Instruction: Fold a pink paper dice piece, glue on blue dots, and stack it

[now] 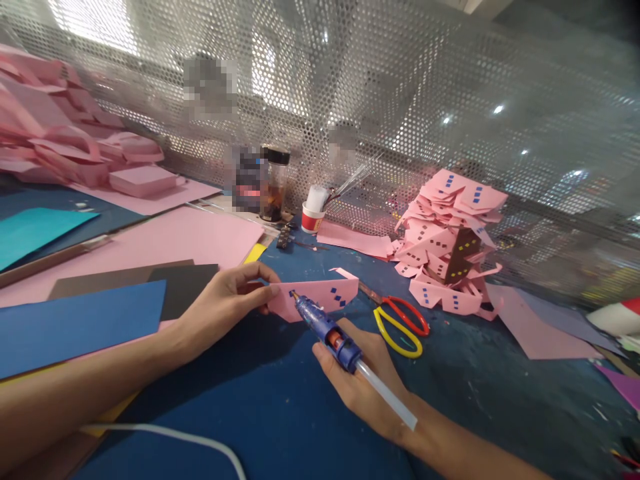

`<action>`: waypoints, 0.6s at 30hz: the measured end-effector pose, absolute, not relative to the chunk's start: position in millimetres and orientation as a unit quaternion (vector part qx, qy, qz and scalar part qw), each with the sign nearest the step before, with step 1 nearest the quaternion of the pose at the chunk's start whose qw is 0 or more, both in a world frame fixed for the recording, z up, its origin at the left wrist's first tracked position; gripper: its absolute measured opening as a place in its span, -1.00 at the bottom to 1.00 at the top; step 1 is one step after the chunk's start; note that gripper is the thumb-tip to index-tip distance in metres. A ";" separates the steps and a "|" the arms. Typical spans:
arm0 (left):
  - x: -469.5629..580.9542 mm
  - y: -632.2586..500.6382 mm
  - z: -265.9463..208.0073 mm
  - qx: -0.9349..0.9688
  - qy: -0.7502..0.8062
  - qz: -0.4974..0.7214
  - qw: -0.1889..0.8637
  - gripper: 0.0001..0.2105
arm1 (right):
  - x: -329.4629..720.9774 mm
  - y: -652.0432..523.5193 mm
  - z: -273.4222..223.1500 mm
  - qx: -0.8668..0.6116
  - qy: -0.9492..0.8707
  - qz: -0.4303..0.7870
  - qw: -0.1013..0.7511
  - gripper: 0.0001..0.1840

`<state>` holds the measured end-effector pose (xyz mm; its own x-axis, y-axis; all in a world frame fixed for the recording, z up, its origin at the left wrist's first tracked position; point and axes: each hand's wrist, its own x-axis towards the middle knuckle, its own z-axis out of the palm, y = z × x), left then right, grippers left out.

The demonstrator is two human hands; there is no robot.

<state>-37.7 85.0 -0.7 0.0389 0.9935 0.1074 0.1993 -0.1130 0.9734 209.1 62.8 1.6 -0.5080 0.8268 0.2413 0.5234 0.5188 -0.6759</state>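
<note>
My left hand (pixel 245 293) pinches the left end of a pink paper boat-shaped piece (pixel 315 293) between thumb and fingers. Small dark blue squares show on the pink side, several near its right end. In my right hand (pixel 365 367) is a blue glue gun (pixel 327 331), with a clear glue stick (pixel 387 393) poking out of its back. The gun's nozzle points at the pink piece's upper left, close to my left thumb; whether it touches the paper I cannot tell. Scissors (pixel 403 327) with one red and one yellow handle lie just beyond my right hand.
Finished-looking pink paper pieces (pixel 445 247) are heaped at the right. Coloured sheets (pixel 85 327) lie at the left, below a large pink paper pile (pixel 60 127). A red and white cup (pixel 313 219) and a jar (pixel 275 183) stand before the perforated metal screen (pixel 400 100). A white cord (pixel 175 433) crosses the front.
</note>
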 end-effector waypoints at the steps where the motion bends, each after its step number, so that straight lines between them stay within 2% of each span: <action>1: -37.7 85.2 -0.6 0.581 0.512 0.467 0.427 -0.79 | 209.1 62.7 1.2 -0.408 -0.825 0.271 0.284 -0.77; 18: -39.1 85.1 2.6 0.584 0.515 0.461 0.426 -0.79 | 210.4 64.1 -5.1 -0.393 -0.822 0.274 0.308 -0.77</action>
